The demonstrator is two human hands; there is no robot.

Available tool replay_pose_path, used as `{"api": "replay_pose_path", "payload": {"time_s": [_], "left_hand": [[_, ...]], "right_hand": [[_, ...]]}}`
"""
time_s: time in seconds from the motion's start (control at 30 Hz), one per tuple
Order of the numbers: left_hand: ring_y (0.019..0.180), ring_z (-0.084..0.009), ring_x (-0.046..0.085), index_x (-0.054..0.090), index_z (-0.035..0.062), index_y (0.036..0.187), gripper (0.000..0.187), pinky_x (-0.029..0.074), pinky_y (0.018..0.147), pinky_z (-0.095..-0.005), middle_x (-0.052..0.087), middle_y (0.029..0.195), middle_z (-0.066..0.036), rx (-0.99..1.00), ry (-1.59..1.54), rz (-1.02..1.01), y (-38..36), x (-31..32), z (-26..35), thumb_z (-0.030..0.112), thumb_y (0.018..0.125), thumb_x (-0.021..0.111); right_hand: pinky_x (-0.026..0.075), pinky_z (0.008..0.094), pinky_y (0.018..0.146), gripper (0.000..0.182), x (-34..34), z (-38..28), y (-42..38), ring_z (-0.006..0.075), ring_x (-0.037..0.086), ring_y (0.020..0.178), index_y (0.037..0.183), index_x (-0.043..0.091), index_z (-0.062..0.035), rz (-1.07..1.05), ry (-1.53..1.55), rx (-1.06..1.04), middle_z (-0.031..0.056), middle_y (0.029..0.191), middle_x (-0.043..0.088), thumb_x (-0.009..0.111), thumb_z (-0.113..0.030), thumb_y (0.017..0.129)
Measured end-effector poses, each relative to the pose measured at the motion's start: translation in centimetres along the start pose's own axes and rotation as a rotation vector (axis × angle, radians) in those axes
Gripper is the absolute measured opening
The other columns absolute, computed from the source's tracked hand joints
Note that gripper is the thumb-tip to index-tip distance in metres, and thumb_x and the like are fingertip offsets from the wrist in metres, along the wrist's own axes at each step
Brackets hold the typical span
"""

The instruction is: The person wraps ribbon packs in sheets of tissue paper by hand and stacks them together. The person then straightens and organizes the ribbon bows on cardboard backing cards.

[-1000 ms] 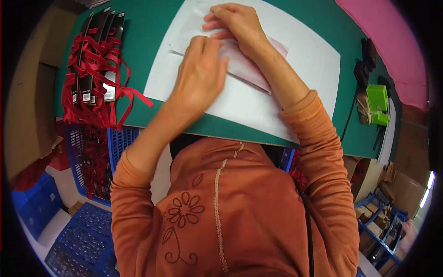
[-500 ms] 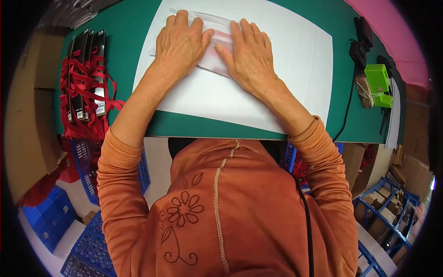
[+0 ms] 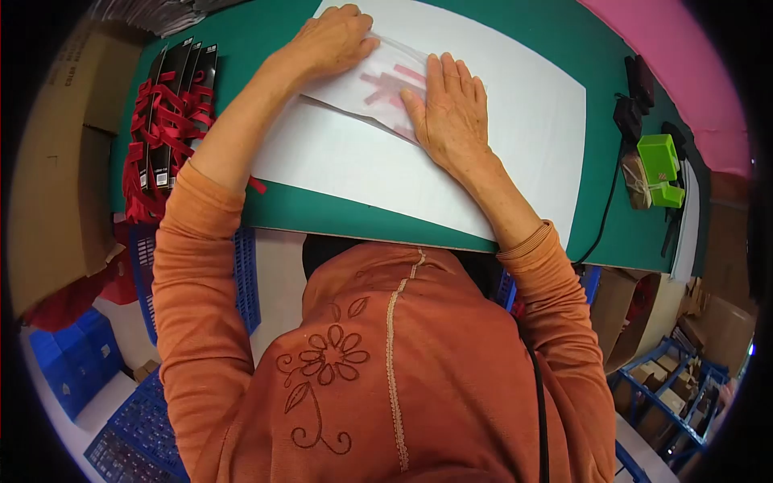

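Overall, a green work table (image 3: 346,211) spans the upper part of the view. At the far left stands a cardboard carton (image 3: 56,169); dark printed characters run sideways near its top, too blurred to read with certainty. Pink cloth (image 3: 672,76) lies along the table's right side. The person wears an orange-brown garment (image 3: 451,346) bearing an embroidered flower; no lettering noted on it.

A large white sheet (image 3: 523,153) lies on the table, its near edge set at a slant to the table edge. Below the table at left is a blue basket (image 3: 246,282). On the table's left side, black cards (image 3: 165,133) lie overlapped with red straps across them; fine white marks at their top ends are too small to read.

On the white sheet, under both hands, is a translucent bag (image 3: 346,88). The right hand (image 3: 455,113) lies flat on its right part, fingers straight and thumb spread, gripping nothing. The left hand (image 3: 334,40) is at its upper left end, fingers bent; whether they pinch the film cannot be told.

At the table's right side sits a bright green holder (image 3: 659,158). White labels (image 3: 162,177) with barcodes show on the cards; their digits are illegible. Smallest noted: reddish strips (image 3: 411,74) visible through the bag.
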State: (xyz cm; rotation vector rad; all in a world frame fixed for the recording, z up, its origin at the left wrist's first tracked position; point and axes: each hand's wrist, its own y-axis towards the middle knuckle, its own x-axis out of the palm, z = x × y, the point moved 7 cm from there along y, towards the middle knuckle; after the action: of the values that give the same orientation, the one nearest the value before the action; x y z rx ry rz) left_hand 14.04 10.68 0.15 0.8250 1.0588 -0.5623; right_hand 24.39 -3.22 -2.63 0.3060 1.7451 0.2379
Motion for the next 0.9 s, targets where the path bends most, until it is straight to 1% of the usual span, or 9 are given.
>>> {"api": "replay_pose_path", "payload": {"time_s": [0.17, 0.27, 0.43, 0.5, 0.6, 0.73, 0.83, 0.87, 0.9], "left_hand": [[0.072, -0.0202, 0.056, 0.064, 0.0037, 0.101, 0.034, 0.050, 0.066, -0.0292, 0.060, 0.090, -0.010, -0.225, -0.051, -0.384, 1.3, -0.1, -2.1, 0.030, 0.079, 0.066], [0.065, -0.0164, 0.053, 0.065, 0.0024, 0.092, 0.030, 0.049, 0.066, -0.0274, 0.061, 0.077, -0.006, -0.224, -0.249, -0.300, 2.0, -1.2, -2.2, 0.024, 0.072, 0.071], [0.067, -0.0131, 0.053, 0.066, 0.0022, 0.078, 0.014, 0.048, 0.067, -0.0254, 0.061, 0.075, -0.002, -0.230, -0.680, -0.190, 1.9, -2.4, -2.1, 0.013, 0.070, 0.070], [0.067, -0.0126, 0.053, 0.066, 0.0032, 0.077, 0.013, 0.047, 0.067, -0.0248, 0.061, 0.075, -0.001, -0.223, -0.802, -0.176, 1.5, -3.1, -1.5, 0.013, 0.070, 0.071], [0.068, -0.0122, 0.052, 0.066, 0.0036, 0.076, 0.012, 0.047, 0.068, -0.0244, 0.061, 0.075, -0.002, -0.222, -0.887, -0.150, 1.1, -4.5, -0.8, 0.012, 0.069, 0.071], [0.066, -0.0140, 0.054, 0.067, 0.0027, 0.079, 0.036, 0.046, 0.063, -0.0244, 0.062, 0.075, -0.006, -0.197, -0.986, -0.021, 0.3, -8.1, -1.1, 0.038, 0.073, 0.073], [0.066, -0.0107, 0.052, 0.068, 0.0046, 0.086, 0.039, 0.044, 0.062, -0.0214, 0.061, 0.076, -0.004, -0.459, -0.812, -0.079, -4.0, -14.4, -4.2, 0.043, 0.081, 0.065], [0.068, -0.0140, 0.055, 0.067, 0.0018, 0.092, 0.052, 0.046, 0.062, -0.0268, 0.064, 0.082, -0.006, -0.504, -0.622, -0.044, -5.8, -16.7, -5.9, 0.052, 0.080, 0.060], [0.065, -0.0237, 0.055, 0.062, -0.0032, 0.072, 0.029, 0.047, 0.063, -0.0348, 0.061, 0.072, -0.014, -0.662, -0.735, -0.063, -6.6, -17.6, -8.8, 0.023, 0.080, 0.053]], "right_hand": [[0.020, 0.0480, 0.109, 0.060, -0.5, -0.3, 0.1, 0.0397, 0.031, 0.131, 0.134, 0.039, 0.0035, -0.041, -0.017, 0.004, 0.0255, 0.138, 0.038, 0.034, -0.042, 0.095], [0.021, 0.0463, 0.108, 0.056, -0.8, -0.3, 0.0, 0.0380, 0.034, 0.129, 0.134, 0.037, 0.0046, -0.006, 0.032, -0.017, 0.0246, 0.137, 0.039, 0.038, -0.036, 0.095], [0.039, 0.0411, 0.095, 0.048, -2.5, 1.2, 1.8, 0.0368, 0.051, 0.111, 0.126, 0.045, 0.0053, 0.042, 0.309, 0.027, 0.0237, 0.123, 0.053, 0.046, -0.029, 0.092], [0.048, 0.0322, 0.076, 0.042, -2.8, 3.0, 2.9, 0.0264, 0.059, 0.086, 0.118, 0.053, 0.0036, 0.028, 0.379, 0.105, 0.0177, 0.101, 0.062, 0.056, -0.026, 0.088], [0.036, 0.0174, 0.054, 0.024, -4.0, 4.5, 6.0, 0.0052, 0.040, 0.058, 0.098, 0.064, -0.0003, -0.425, 0.816, 0.225, -0.0029, 0.067, 0.052, 0.068, -0.014, 0.079], [0.037, 0.0156, 0.056, 0.009, -6.2, 5.2, 8.5, 0.0055, 0.043, 0.056, 0.078, 0.066, -0.0008, -0.664, 0.860, 0.162, -0.0030, 0.069, 0.055, 0.067, -0.010, 0.077], [0.041, 0.0179, 0.057, 0.012, -8.0, 3.1, 11.5, 0.0085, 0.047, 0.057, 0.087, 0.063, -0.0003, -0.537, 1.107, 0.270, 0.0016, 0.074, 0.058, 0.065, -0.011, 0.080], [0.044, 0.0190, 0.057, 0.015, -8.6, 2.5, 12.7, 0.0100, 0.050, 0.057, 0.092, 0.062, -0.0001, -0.457, 1.231, 0.332, 0.0039, 0.077, 0.060, 0.063, -0.011, 0.082], [0.046, 0.0201, 0.057, 0.018, -9.1, 2.0, 14.0, 0.0114, 0.052, 0.057, 0.096, 0.060, 0.0002, -0.373, 1.352, 0.394, 0.0063, 0.080, 0.061, 0.062, -0.011, 0.083]]}}
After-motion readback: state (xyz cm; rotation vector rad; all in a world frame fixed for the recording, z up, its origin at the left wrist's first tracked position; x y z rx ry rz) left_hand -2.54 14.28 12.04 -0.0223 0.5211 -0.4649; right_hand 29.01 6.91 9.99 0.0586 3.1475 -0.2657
